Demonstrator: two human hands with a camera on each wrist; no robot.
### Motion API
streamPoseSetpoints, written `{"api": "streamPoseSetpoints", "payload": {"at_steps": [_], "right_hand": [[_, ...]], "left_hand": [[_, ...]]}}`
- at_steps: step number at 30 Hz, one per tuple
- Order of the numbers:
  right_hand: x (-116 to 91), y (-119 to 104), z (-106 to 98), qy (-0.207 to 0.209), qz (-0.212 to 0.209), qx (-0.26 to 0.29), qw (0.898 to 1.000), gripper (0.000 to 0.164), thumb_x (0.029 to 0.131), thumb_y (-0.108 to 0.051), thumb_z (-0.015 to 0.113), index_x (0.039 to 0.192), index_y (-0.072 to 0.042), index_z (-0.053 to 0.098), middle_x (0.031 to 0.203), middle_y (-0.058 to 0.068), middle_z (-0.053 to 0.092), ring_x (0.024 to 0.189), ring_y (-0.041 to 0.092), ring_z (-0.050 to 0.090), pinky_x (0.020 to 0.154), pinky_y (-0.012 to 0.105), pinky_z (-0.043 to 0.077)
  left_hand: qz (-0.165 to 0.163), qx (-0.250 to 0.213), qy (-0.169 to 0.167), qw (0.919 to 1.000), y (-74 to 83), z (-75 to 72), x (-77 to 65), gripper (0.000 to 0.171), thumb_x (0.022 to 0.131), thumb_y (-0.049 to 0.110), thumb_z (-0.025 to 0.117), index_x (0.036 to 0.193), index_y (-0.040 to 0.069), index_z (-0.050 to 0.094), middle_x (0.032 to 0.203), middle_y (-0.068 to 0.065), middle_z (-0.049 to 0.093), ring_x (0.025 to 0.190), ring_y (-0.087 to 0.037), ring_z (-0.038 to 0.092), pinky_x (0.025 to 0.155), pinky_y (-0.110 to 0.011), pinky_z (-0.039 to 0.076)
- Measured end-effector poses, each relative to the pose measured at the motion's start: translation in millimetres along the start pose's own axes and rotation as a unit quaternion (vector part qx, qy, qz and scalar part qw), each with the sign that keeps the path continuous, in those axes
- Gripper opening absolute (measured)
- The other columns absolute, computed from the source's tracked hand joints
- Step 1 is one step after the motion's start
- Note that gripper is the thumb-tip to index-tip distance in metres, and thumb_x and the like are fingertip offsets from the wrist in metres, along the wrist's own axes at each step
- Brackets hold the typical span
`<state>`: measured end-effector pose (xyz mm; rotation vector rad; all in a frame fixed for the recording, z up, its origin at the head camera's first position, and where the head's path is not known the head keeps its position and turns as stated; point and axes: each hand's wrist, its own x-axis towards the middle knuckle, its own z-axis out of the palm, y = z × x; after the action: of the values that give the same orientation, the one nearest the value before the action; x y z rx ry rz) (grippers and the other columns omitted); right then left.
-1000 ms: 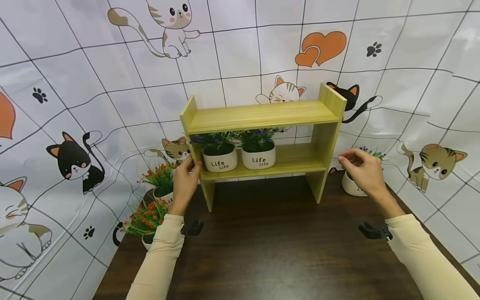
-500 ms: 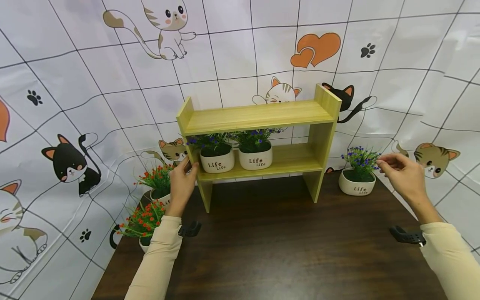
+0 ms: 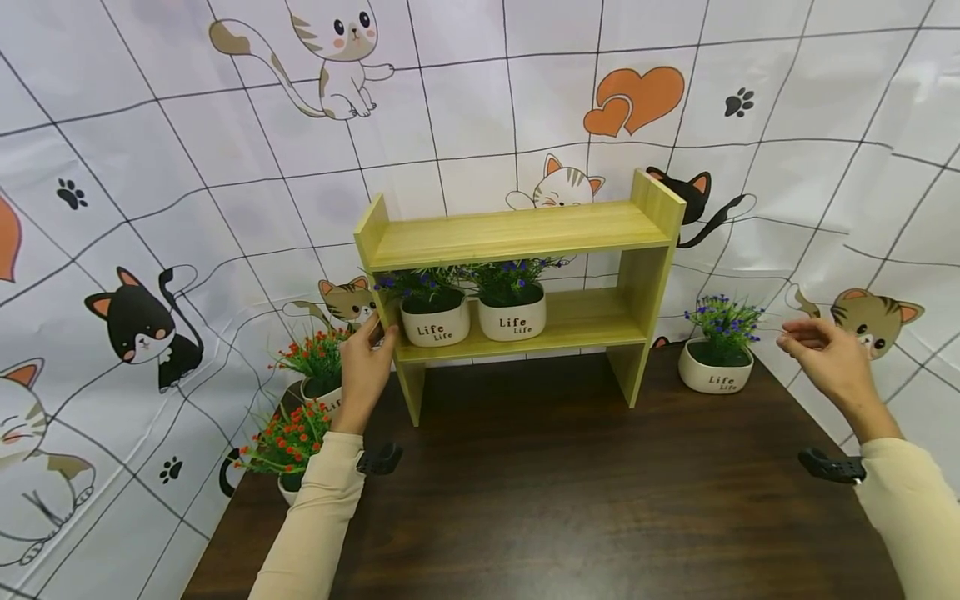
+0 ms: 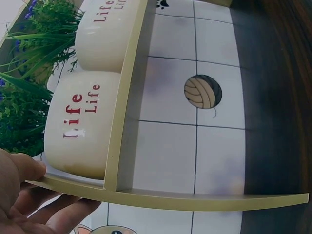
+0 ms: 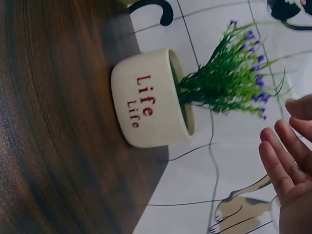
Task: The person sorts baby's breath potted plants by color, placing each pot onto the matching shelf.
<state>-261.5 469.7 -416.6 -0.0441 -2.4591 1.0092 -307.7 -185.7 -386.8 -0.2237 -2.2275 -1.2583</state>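
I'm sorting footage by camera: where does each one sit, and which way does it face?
Head: worn on the head, facing forward and down at the shelf; left hand, right hand and sleeves show.
Left wrist: on that wrist, facing the shelf's left end and two pots; left hand partly shows.
Right wrist: on that wrist, facing the right pot; right hand partly shows.
Shared: head and left wrist, the shelf; head and right wrist, the right pot.

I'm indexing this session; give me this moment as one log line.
left hand: grips shelf side | right hand: empty, beside purple-flowered plant | lower tier: two purple-flowered plants | table, left: two red-flowered plants
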Motion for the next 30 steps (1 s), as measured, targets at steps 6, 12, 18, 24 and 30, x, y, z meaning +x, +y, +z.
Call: {"api": "streamPoseSetpoints", "payload": {"at_steps": [6, 12, 18, 24, 30], "right_hand": [[2.9, 19.4, 6.9, -0.059, 0.035, 0.002, 0.998, 0.059, 0.106, -0.035, 0.065, 0.146, 0.007, 0.050, 0.101, -0.044, 0.049, 0.087, -0.030, 0.042, 0.072, 0.009, 0.039], [5.8, 25.2, 18.5, -0.118, 0.060, 0.007, 0.991, 0.081, 0.108, -0.042, 0.061, 0.163, 0.007, 0.027, 0.152, 0.031, 0.051, 0.131, 0.034, 0.057, 0.101, 0.049, 0.049], [9.4, 28.9, 29.6, -0.175, 0.089, 0.039, 0.980, 0.098, 0.107, -0.043, 0.062, 0.167, 0.009, 0.004, 0.167, 0.045, 0.013, 0.149, 0.069, 0.020, 0.111, 0.083, 0.029], [11.3, 37.3, 43.2, -0.193, 0.098, 0.037, 0.975, 0.107, 0.104, -0.041, 0.067, 0.165, 0.011, -0.004, 0.169, 0.044, -0.002, 0.151, 0.070, 0.012, 0.114, 0.085, 0.024], [11.4, 42.6, 55.2, -0.203, 0.098, 0.046, 0.973, 0.115, 0.101, -0.037, 0.070, 0.163, 0.014, -0.012, 0.166, 0.049, -0.007, 0.149, 0.073, 0.014, 0.114, 0.084, 0.026]], "left_hand": [[0.010, 0.002, 0.002, 0.9999, 1.4, 0.6, -0.4, 0.042, 0.108, 0.013, 0.063, 0.150, 0.007, 0.062, 0.136, -0.023, 0.071, 0.122, -0.040, 0.072, 0.098, -0.055, 0.061], [0.011, 0.003, 0.003, 0.9999, 2.0, -0.5, -0.8, 0.041, 0.108, 0.013, 0.063, 0.149, 0.008, 0.063, 0.136, -0.022, 0.071, 0.122, -0.039, 0.072, 0.099, -0.055, 0.060], [0.015, 0.005, 0.006, 0.9999, -0.3, -0.8, 0.0, 0.041, 0.109, 0.012, 0.062, 0.149, 0.007, 0.063, 0.136, -0.023, 0.071, 0.122, -0.039, 0.072, 0.098, -0.056, 0.061], [0.007, 0.002, 0.006, 1.0000, -0.7, -1.0, -0.2, 0.042, 0.109, 0.013, 0.062, 0.150, 0.008, 0.062, 0.135, -0.023, 0.071, 0.122, -0.039, 0.072, 0.097, -0.055, 0.061], [0.003, -0.001, 0.002, 1.0000, 0.3, -0.6, 0.0, 0.043, 0.108, 0.013, 0.062, 0.152, 0.009, 0.061, 0.137, -0.023, 0.070, 0.123, -0.038, 0.072, 0.098, -0.055, 0.061]]}}
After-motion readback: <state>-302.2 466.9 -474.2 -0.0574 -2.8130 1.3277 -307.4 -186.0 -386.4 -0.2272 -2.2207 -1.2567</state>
